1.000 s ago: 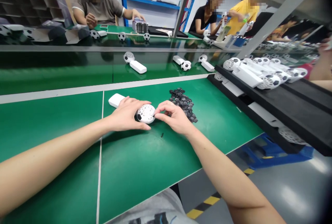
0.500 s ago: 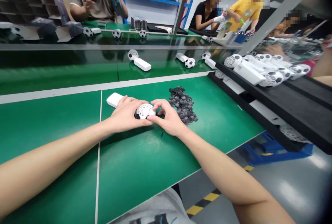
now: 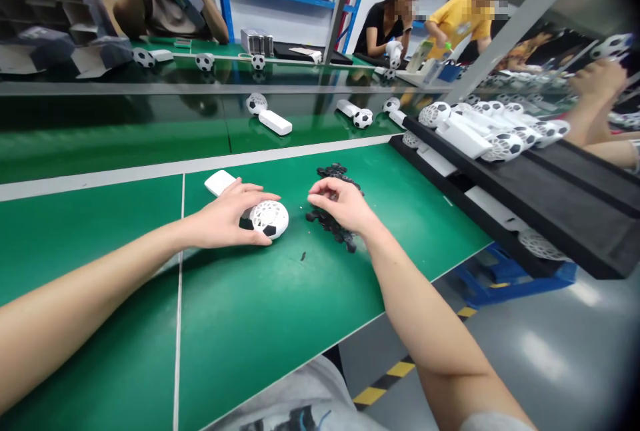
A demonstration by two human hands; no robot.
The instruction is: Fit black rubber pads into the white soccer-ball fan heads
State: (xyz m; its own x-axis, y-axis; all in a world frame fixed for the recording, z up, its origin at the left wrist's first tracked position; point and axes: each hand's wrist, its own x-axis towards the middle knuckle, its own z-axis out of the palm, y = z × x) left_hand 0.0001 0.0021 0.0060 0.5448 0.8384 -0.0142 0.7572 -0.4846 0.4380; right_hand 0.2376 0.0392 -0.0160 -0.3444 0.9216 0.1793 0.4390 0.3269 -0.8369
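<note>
My left hand [image 3: 233,218] wraps around a white soccer-ball head [image 3: 270,219], thumb in front and fingers behind. The ball has a lattice face and black patches. A white handle [image 3: 220,182] shows beyond my knuckles; my hand hides where it meets the ball. My right hand [image 3: 343,201] is over a pile of small black patches [image 3: 345,239], thumb and fingertips pinched together. Whether a patch is between those fingertips I cannot make out. One small dark piece [image 3: 303,256] lies alone on the green tabletop [image 3: 250,324].
Black trays [image 3: 560,181] on the right hold white soccer-ball devices [image 3: 460,134]. Beyond a pale rail, more devices [image 3: 275,122] lie on a green belt [image 3: 175,131]. Co-workers sit opposite, and another person's hand [image 3: 597,78] is at far right, near a ball.
My right hand has left the ball and moved right onto the black pile. My left hand has shifted slightly left with the ball, which now shows a black patch in front.
</note>
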